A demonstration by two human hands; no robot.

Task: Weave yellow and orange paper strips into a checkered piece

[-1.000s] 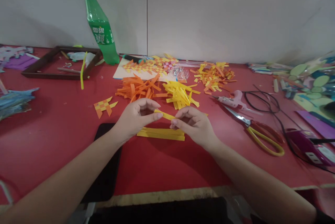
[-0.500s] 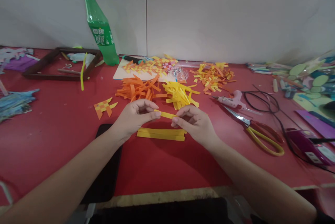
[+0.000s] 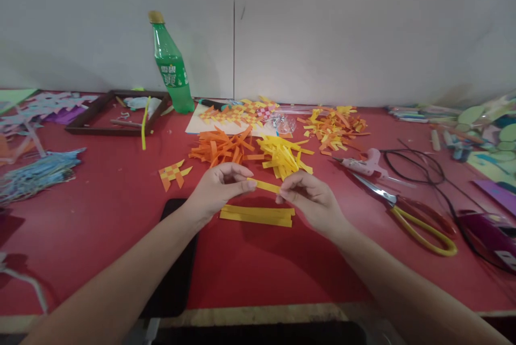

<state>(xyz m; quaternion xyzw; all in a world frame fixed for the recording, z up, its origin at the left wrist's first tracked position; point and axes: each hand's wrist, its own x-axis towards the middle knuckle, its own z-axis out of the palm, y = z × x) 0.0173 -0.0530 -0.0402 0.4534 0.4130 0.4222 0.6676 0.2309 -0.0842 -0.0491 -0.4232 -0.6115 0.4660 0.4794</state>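
Note:
A short yellow paper strip [image 3: 266, 186] is stretched between my two hands, above the table. My left hand [image 3: 226, 186] pinches its left end between thumb and fingers. The right end is gripped by the fingertips of my right hand [image 3: 308, 197]. Just below, several flat yellow strips [image 3: 257, 216] lie side by side on the red table. Behind my hands are a heap of orange strips [image 3: 220, 146] and a heap of yellow strips [image 3: 284, 154]. A woven orange and yellow paper fish [image 3: 173, 174] lies left of my left hand.
Scissors [image 3: 419, 221], a pink glue gun [image 3: 365, 163] and its black cable lie to the right. A green bottle [image 3: 173, 71] stands at the back beside a dark wooden frame [image 3: 107, 130]. A black tablet or phone [image 3: 177, 275] lies under my left forearm. Mixed paper scraps [image 3: 336, 127] sit behind.
The camera view has shifted, so everything appears lower and further right. Both hands still hold the yellow strip, and my right hand's fingers have curled slightly more around its end.

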